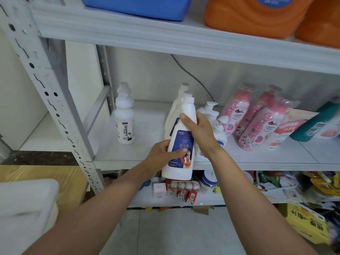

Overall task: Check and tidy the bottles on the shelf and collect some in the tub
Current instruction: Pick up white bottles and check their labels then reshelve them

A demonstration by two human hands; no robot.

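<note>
Grey metal shelving fills the frame, its middle shelf (139, 150) carrying bottles. At centre, just in front of that shelf's edge, a white bottle with a blue label (181, 140) is held upright: the left hand (161, 153) grips its lower body, thumb across the label, and the right hand (200, 131) wraps its shoulder. Pink bottles (257, 126) lean at right.

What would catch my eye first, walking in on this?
Two hands hold a white bottle with a blue label in front of the middle shelf, the left hand low on it, the right hand round its upper part. Pink bottles lean at that shelf's right; orange jugs stand above.
</note>
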